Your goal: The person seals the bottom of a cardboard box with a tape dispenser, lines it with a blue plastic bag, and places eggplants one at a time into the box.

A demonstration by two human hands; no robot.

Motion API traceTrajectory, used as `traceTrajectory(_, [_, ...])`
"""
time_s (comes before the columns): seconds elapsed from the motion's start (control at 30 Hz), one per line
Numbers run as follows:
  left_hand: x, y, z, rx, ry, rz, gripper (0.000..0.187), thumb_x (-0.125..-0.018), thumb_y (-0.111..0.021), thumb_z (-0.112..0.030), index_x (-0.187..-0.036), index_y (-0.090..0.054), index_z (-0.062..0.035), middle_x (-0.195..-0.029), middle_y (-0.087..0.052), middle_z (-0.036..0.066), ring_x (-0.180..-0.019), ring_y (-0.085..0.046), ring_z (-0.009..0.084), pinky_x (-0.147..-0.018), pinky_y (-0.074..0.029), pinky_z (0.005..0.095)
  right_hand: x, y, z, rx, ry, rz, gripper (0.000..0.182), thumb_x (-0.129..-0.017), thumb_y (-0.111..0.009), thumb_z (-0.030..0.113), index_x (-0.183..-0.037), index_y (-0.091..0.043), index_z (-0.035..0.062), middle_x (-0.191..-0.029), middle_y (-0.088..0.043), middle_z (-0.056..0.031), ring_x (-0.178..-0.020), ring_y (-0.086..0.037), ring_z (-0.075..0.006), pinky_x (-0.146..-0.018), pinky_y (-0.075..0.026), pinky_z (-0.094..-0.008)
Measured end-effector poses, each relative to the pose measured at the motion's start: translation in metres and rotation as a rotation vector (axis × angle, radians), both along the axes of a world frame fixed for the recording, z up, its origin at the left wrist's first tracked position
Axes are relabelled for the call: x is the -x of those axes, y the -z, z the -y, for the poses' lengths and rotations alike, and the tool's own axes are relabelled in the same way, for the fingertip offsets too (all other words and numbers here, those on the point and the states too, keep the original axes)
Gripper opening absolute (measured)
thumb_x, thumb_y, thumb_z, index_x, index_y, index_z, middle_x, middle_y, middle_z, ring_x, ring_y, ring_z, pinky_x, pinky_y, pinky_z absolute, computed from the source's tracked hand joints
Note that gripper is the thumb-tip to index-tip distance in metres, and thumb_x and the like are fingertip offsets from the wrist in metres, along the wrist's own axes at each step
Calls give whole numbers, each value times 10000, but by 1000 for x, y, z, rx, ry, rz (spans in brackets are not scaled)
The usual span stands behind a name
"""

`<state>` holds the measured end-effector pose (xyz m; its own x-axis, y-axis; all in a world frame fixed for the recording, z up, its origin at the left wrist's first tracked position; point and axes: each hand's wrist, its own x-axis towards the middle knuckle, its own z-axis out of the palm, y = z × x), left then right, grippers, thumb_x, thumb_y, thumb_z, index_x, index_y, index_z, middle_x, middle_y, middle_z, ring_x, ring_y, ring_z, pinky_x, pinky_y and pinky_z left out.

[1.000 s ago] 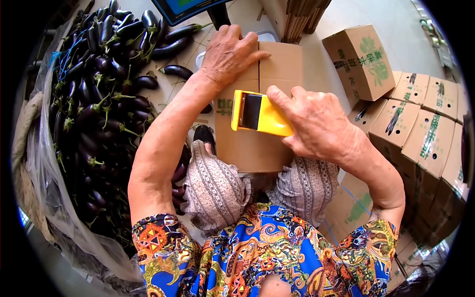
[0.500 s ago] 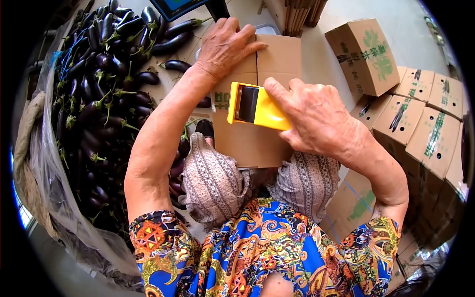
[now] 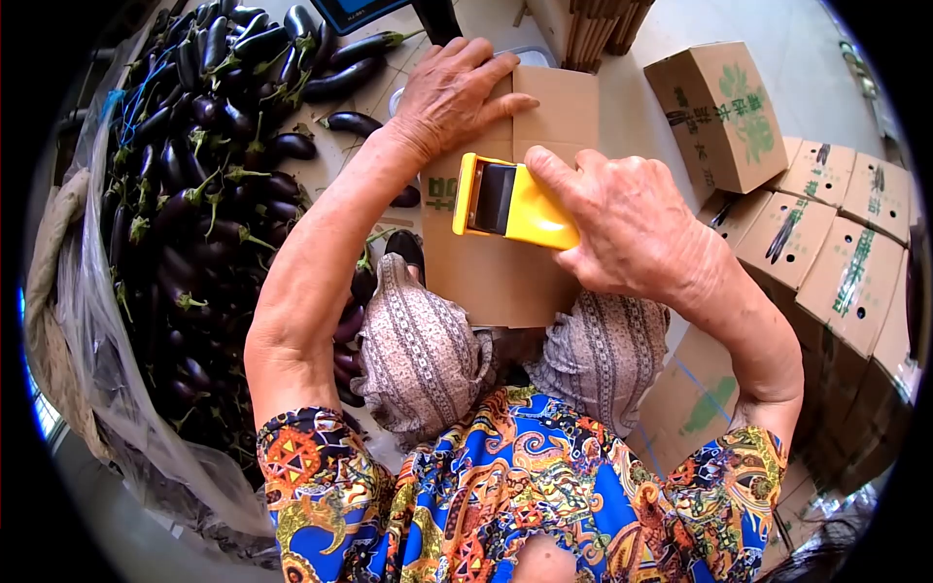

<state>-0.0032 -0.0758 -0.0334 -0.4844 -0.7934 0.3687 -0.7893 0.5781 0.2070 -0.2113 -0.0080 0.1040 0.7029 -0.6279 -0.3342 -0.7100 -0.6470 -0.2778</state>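
Note:
A cardboard box stands between my knees with its top flaps folded flat and meeting along a seam. My left hand lies on the far left part of the flaps, fingers spread and thumb stretched across the seam. Over the middle of the box, my right hand is wrapped round a yellow tape dispenser. Its dark front end points left, just over the flaps. Green print on the box's left side shows partly beneath the dispenser.
A large heap of eggplants fills the left, edged by clear plastic sheeting. Printed cartons are stacked at right, with one tilted carton behind them. A scale display and flattened cardboard stand at the back.
My left hand has slid slightly right over the flaps, its thumb now farther across the seam. My right hand and the tape dispenser have shifted only a little to the right.

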Motion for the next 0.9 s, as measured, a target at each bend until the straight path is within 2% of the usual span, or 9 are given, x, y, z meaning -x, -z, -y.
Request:
traceTrajectory(0.13, [-2,1,1,38,35,-35,660,-771,-677,-605,-1172,-644,-81,-983,-583,80,-955,-593,257,-850,-503,370,0,2,6,-4,-6,4,700,-680,-767,246,-1276,-447,66,-891,-615,-192,-751,-647,-383,-670,-527,-461])
traceTrajectory(0.4, [1,1,1,56,-1,-34,602,-790,-644,-627,-1067,-677,-94,-967,-618,74,-955,-613,240,-826,-502,364,0,2,1,5,-24,-9,725,-666,-779,222,-1285,-437,67,-871,-601,-180,-750,-648,-379,-664,-528,-450])
traceTrajectory(0.5, [3,1,2,40,-2,-65,577,-780,-683,-582,-1061,-674,-78,-937,-589,79,-919,-603,259,-810,-508,373,4,4,-3,84,-37,40,658,-687,-757,234,-1262,-498,45,-839,-621,-178,-715,-669,-343,-618,-544,-418])
traceTrajectory(0.7, [4,1,6,21,-21,-54,428,-831,-655,-494,-979,-658,-93,-923,-587,78,-909,-601,263,-791,-497,378,8,0,-1,31,-56,45,698,-686,-771,212,-1289,-463,44,-844,-590,-172,-724,-661,-336,-613,-536,-421])
traceTrajectory(0.73, [5,0,5,28,-23,-72,406,-843,-647,-477,-962,-648,-89,-916,-583,78,-900,-598,266,-780,-493,385,10,-2,1,5,-71,36,746,-672,-787,195,-1307,-422,54,-849,-581,-172,-724,-653,-344,-609,-531,-430])
traceTrajectory(0.9, [5,-3,5,-12,-15,-98,394,-831,-668,-453,-952,-647,-79,-891,-576,81,-877,-592,271,-762,-487,390,37,-3,0,3,-41,42,743,-647,-785,158,-1284,-413,73,-856,-564,-167,-754,-639,-366,-633,-526,-442])
